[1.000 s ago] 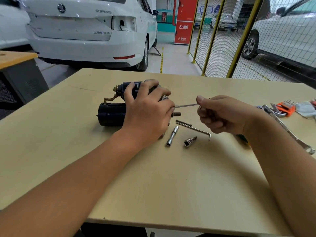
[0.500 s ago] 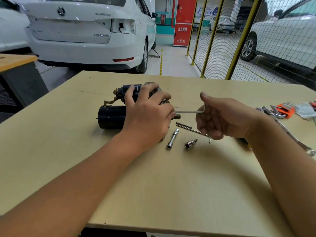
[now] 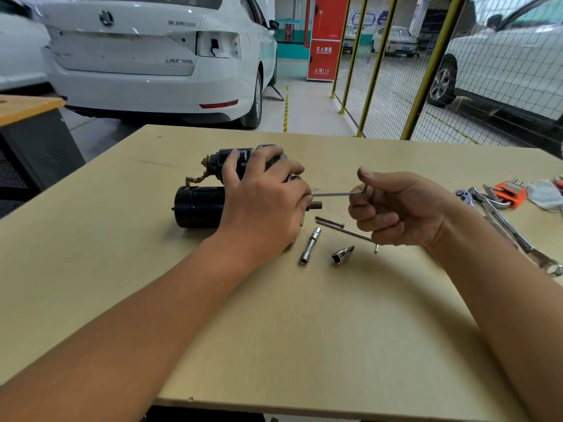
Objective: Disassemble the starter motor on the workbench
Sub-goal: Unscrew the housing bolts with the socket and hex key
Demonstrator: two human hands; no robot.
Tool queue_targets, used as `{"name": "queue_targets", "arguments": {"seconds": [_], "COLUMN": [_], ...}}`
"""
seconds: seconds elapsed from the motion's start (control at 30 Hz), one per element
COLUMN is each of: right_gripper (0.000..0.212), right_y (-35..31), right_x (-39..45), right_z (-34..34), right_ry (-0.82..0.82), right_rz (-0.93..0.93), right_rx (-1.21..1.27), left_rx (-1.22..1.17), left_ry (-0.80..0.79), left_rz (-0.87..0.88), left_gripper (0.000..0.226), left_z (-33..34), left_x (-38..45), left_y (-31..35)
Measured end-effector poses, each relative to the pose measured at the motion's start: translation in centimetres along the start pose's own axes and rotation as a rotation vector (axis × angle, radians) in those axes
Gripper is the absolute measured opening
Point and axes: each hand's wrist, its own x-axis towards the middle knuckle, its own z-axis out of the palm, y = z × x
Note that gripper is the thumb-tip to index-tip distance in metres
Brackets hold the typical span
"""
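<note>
— Your left hand (image 3: pixel 262 205) is clamping the starter motor (image 3: pixel 201 205) mid-tabletop (image 3: pixel 274 330); your right hand (image 3: pixel 396 208) is pinching the hex key (image 3: pixel 335 194).

— Heavy, I'm guessing?

— Likely, and prone to rolling; you're pinning its body wisely.

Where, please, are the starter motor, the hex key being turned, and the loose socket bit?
starter motor (image 3: pixel 198 207): head view, black cylindrical body.
hex key (image 3: pixel 333 194): head view, middle of its long shaft.
socket bit (image 3: pixel 341 254): head view, chrome body.
</note>
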Motion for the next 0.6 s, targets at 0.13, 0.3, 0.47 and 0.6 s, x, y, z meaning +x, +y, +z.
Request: {"name": "queue_targets", "arguments": {"seconds": [0.13,0.3,0.47,0.6], "right_gripper": [0.045,0.022,0.017,0.056], "right_y": [0.2,0.2,0.0,-0.2], "right_x": [-0.1,-0.2,0.2,-0.3], "right_z": [-0.2,0.2,0.9,1.6], "right_ry": [0.033,0.374,0.658,0.554], "right_rz": [-0.08,-0.412,-0.573,-0.272], "right_rx": [-0.119,-0.745,-1.188,-0.899], "left_rx": [-0.021,-0.026,-0.037,-0.052], "left_ry": [0.005,0.009,0.039,0.07], "left_rz": [-0.007,-0.009,-0.016,-0.022], "left_gripper": [0.013,0.015,0.011,0.014], "left_z": [0.1,0.2,0.4,0.7], "left_x": [0.0,0.0,0.1,0.1], "left_y": [-0.1,-0.4,-0.4,-0.4]}}
